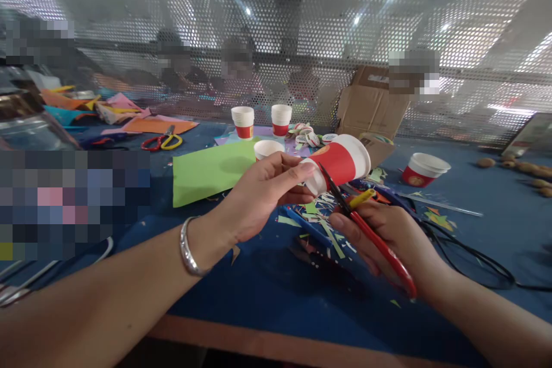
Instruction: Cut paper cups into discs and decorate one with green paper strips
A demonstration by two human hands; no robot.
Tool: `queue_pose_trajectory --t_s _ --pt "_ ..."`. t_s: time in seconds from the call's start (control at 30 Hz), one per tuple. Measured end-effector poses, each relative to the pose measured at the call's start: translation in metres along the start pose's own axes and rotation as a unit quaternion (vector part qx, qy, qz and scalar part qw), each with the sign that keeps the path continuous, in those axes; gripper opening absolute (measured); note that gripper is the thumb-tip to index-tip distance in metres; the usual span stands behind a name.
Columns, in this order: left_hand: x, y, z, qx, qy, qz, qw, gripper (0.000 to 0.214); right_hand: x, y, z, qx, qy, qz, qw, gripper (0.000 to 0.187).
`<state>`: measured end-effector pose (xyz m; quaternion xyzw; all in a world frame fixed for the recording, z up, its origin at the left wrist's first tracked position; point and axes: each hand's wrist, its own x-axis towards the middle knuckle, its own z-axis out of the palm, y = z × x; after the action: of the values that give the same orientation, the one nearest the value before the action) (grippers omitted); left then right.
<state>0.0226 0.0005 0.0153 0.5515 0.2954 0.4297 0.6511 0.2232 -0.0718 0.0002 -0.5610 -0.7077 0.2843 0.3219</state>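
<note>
My left hand point(263, 192) pinches a red and white paper cup point(340, 161) by its base, holding it on its side above the blue table point(267, 276). My right hand point(388, 241) grips red-handled scissors point(371, 236), whose dark blades point up and touch the cup's side near its bottom. A silver bangle sits on my left wrist. Paper scraps point(321, 224) lie on the table under the cup.
Several more paper cups point(242, 122) stand at the back and one cup point(422, 169) at the right. A green paper sheet point(211, 169), red-and-yellow scissors point(161, 141), coloured paper, a cardboard box point(371, 106), a black cable point(470, 261) and a perforated screen with people behind it surround the work area.
</note>
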Motion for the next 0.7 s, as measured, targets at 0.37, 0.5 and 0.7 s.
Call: queue_pose_trajectory --t_s 0.37,0.5,0.7 --pt "-0.0008 -0.0063 0.0039 -0.041 0.029 0.013 0.999 0.024 0.0012 0.0059 -0.0010 0.041 -0.018 -0.012 0.999 0.049" --pt "-0.0029 -0.0067 0.0051 -0.028 0.028 0.043 0.998 0.026 0.0008 0.0043 -0.0024 0.015 0.001 -0.040 0.999 0.053" --pt "-0.0050 -0.0085 0.0070 -0.002 0.030 0.056 0.998 0.027 -0.0015 0.0053 -0.0003 -0.006 0.015 -0.039 0.999 0.059"
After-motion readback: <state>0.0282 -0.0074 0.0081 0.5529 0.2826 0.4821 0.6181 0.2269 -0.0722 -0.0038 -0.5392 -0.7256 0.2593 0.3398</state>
